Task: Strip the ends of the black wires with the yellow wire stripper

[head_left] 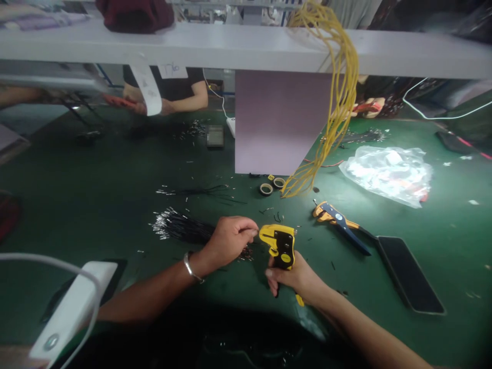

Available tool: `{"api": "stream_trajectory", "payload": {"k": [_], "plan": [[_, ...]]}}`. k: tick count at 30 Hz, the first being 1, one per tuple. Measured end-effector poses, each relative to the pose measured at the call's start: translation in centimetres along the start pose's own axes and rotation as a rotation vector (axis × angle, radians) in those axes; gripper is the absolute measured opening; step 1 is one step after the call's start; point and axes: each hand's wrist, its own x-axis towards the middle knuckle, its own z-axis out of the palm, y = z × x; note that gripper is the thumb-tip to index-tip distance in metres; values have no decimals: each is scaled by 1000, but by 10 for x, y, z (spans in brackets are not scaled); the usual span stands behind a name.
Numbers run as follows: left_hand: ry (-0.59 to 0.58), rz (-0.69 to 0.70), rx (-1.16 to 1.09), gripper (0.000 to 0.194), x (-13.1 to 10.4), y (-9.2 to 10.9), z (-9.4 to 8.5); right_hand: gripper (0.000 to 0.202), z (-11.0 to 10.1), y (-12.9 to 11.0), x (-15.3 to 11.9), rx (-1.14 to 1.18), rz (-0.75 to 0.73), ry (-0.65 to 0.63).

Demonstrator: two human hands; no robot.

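Head view: over the green table (pixel 96 205) I see the right hand (pixel 298 279) gripping a yellow tool (pixel 283 241), left hand (pixel 229 241) pinched beside it, contents unclear, white shelf (pixel 215 48) beyond it.

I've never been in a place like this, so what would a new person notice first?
Probably the bright yellow wires hanging over the shelf edge down to the green table. Next, the yellow and black tool in the right hand, with the left hand close to its front end. Off to the right, a shiny, crumpled clear bag catches the light.
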Motion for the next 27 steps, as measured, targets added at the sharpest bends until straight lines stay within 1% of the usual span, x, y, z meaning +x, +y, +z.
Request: {"api": "stream_trajectory", "payload": {"k": [6,15,17,20,22,24,27], "plan": [[-5,89,114,14,-1,2,-1,20,1,7,-2,-4,19,26],[-42,140,161,17,-2,4,0,18,0,8,-8,-40,22,28],[-35,160,181,17,-2,4,1,17,0,8,-9,-35,27,35],[-9,187,213,15,-2,4,1,24,-1,6,-8,-54,40,91],[3,187,217,15,-1,2,1,23,-2,4,-7,-66,50,112],[18,173,207,16,0,1,0,17,-4,3,-7,-43,46,102],[63,160,205,17,2,0,-2,20,-9,4,-9,32,3,89]]}}
